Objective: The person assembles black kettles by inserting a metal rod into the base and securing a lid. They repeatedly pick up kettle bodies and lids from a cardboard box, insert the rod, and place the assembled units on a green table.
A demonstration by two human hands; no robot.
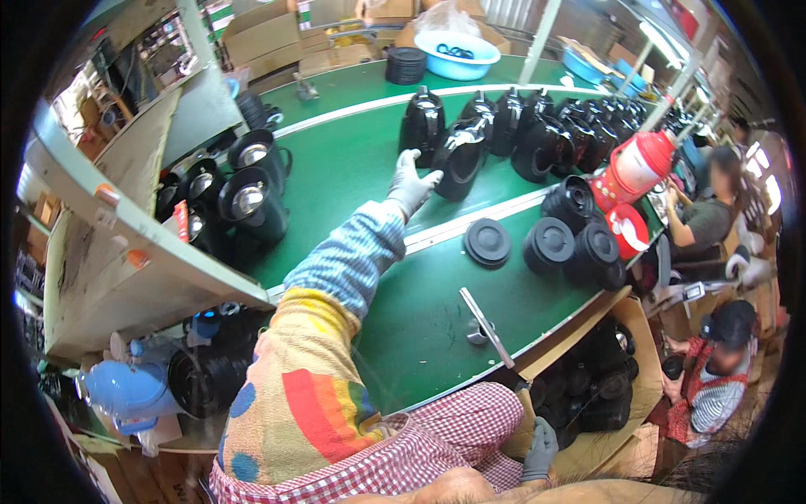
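Observation:
My left hand point(410, 186), in a grey glove, reaches over the green worktable point(395, 336) with fingers and thumb apart. Its thumb comes right up to a tilted glossy black jug point(462, 160); whether they touch, I cannot tell. Just beyond the fingers stands an upright black jug point(422, 126). My right hand point(541, 449), also gloved, is low beside the open cardboard box point(642, 370), its visible fingers stretched out and nothing plainly held. Dark round parts point(588, 395) fill that box.
More black jugs point(579, 126) line the belt to the right. Black discs point(487, 244), a metal bar point(487, 328) and a red-and-white flask point(634, 164) lie nearer. Open jugs point(252, 202) with silvery insides stand left. A blue basin point(457, 56) sits behind. Two people work at right.

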